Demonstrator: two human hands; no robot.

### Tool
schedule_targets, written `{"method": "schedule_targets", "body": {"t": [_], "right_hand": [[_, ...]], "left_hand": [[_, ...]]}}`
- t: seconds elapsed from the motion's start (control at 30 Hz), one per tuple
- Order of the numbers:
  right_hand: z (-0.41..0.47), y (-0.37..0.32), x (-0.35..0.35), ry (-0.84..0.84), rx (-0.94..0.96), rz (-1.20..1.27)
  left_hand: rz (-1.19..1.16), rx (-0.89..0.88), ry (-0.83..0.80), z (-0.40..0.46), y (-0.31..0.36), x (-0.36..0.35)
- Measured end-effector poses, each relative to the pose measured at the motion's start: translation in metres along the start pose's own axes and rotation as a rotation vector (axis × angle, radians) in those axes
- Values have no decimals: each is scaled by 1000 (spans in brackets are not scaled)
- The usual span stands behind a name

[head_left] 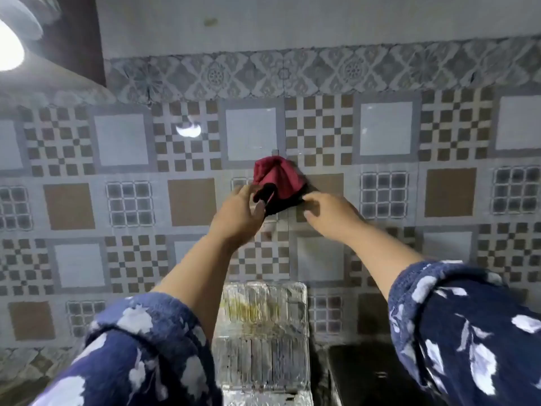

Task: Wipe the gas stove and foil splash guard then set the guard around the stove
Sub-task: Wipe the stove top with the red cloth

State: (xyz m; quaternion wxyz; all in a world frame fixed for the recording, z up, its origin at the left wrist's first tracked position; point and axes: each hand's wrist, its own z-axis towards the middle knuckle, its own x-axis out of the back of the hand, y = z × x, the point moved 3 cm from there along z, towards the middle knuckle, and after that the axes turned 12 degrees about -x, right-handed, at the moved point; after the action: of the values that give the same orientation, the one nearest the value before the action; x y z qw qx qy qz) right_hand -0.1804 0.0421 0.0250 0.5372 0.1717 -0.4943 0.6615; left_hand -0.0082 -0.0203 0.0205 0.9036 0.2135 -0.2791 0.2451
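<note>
A red and black cloth [278, 180] hangs against the tiled wall, bunched at its top at about head height. My left hand [240, 213] grips its lower left edge. My right hand [325, 213] touches its lower right corner with bent fingers. Both arms reach up and forward in blue floral sleeves. Below, between my arms, the folded foil splash guard [263, 332] stands upright against the wall, stained yellowish near its top. A dark edge of the gas stove [363, 373] shows at the lower right, mostly hidden by my right sleeve.
Patterned wall tiles [383, 133] fill the view. A bright lamp [8, 45] glares at the upper left. A dark counter surface [17, 385] shows at the lower left corner.
</note>
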Motion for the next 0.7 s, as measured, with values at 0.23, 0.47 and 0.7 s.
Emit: {"method": "schedule_targets", "body": {"t": [0.23,0.47,0.7], "right_hand": [[75,-24,-25,316,34,343],[100,-26,-37,445,-9,479],[53,-17,15,425,14,439]], "left_hand": [[-63,-120,255,58,-33,-12],[-192,-138,362,76,-28,-19],[-195,-91,382,44,15,7]]}}
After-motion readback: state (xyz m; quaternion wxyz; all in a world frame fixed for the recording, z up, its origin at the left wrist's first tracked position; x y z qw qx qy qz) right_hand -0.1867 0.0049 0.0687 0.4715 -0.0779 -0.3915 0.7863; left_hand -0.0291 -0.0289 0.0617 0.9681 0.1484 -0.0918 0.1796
